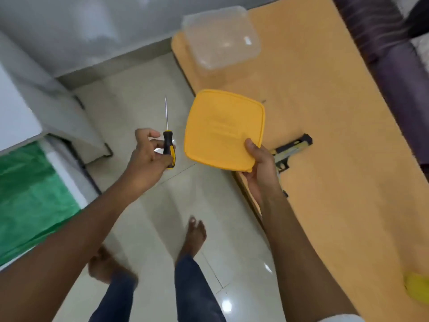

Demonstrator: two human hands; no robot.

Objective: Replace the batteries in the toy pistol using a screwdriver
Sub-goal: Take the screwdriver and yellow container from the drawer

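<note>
A person stands at an orange desk [336, 112], the left hand [148, 159] gripping a black-and-yellow screwdriver [168, 145] with its shaft pointing up near the frame's centre, and the right hand [260, 168] holding a yellow lid [222, 129] by its corner. The toy pistol [291, 151] lies on the desk just right of centre, partly hidden behind that hand, and a clear container [220, 38] sits open at the top. The job looks barely started: tool fetched, pistol untouched, no batteries in sight.
</note>
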